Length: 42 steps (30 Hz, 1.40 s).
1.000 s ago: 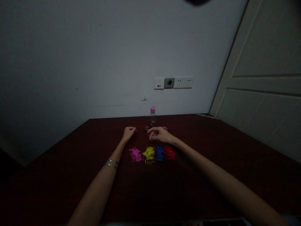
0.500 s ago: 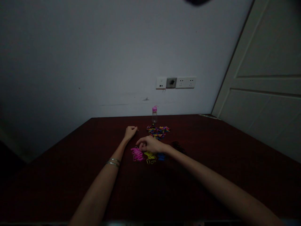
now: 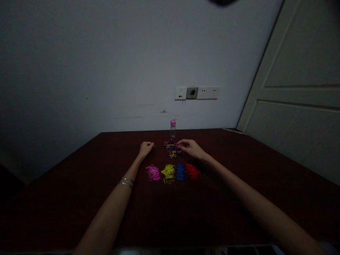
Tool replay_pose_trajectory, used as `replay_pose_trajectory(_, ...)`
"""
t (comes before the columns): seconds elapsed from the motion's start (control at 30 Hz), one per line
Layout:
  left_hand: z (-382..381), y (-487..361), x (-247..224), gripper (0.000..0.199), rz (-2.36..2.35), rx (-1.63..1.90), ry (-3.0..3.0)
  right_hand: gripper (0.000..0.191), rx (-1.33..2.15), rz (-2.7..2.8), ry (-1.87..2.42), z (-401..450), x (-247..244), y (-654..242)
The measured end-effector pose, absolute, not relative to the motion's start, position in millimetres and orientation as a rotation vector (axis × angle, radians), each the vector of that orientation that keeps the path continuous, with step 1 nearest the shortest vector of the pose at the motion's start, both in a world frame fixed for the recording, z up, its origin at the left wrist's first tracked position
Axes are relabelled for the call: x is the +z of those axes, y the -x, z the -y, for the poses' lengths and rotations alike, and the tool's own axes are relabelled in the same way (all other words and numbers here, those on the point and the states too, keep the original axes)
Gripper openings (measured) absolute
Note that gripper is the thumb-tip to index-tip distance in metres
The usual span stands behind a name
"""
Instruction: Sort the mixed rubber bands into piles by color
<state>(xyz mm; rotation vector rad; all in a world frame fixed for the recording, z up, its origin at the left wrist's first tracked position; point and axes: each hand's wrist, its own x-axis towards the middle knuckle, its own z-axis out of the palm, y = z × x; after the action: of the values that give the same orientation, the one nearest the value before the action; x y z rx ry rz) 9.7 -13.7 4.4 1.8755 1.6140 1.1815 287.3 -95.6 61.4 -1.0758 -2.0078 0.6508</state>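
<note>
My left hand (image 3: 146,148) rests on the table to the left of a mixed heap of coloured rubber bands (image 3: 172,150). Its fingers are curled closed, with nothing seen in them. Over the right side of the heap, my right hand (image 3: 191,148) has thumb and fingertips close together in a pinch; what they grip is too small to make out. Nearer me lie sorted piles in a row: pink rubber bands (image 3: 153,173), yellow ones (image 3: 168,171), blue ones (image 3: 180,171) and red ones (image 3: 191,171). Two yellow bands lie slightly in front of their pile.
Behind the heap, a clear bottle with a pink cap (image 3: 173,128) stands upright on the dark red table (image 3: 159,216). Wall sockets (image 3: 197,93) are set in the white wall behind. A pale panelled door (image 3: 297,102) is at the right.
My right hand has moved from above the pink and yellow piles, away from me and to the right, to the mixed heap. The red pile now shows fully. My left hand stays put.
</note>
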Motion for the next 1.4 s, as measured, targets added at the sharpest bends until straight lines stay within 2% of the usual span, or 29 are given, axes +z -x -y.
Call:
replay_pose_trajectory(0.27, 13.5, -8.6, 6.2, 0.033, -1.614, 1.165, -1.885, 0.033, 0.022, 2.024, 1.631, 73.6, 20.1, -386.7)
replay_pose_trajectory(0.33, 12.8, -8.1, 5.4, 0.032, -1.614, 1.153, -1.894, 0.037, -0.047, 2.036, 1.76, 74.1, 8.9, -396.8)
replay_pose_trajectory(0.7, 22.1, -11.6, 12.4, 0.034, -1.568, 1.032, -2.022, 0.038, -0.107, 2.015, 1.893, 74.9, -5.3, -392.7)
replay_pose_trajectory(0.93, 37.6, -31.9, 44.5, 0.025, -1.369, 0.656, -2.19, 0.037, -0.137, 2.037, 1.892, 74.3, -8.2, -393.8)
replay_pose_trajectory(1.17, 67.1, -61.0, 62.2, 0.026, -1.161, 0.316, -2.389, 0.039, -0.153, 2.041, 1.897, 73.0, -9.0, -394.6)
replay_pose_trajectory(1.4, 70.5, -64.6, 55.0, 0.022, -1.3, 0.26, -2.471, 0.039, -0.154, 2.048, 1.9, 75.1, -5.9, -393.8)
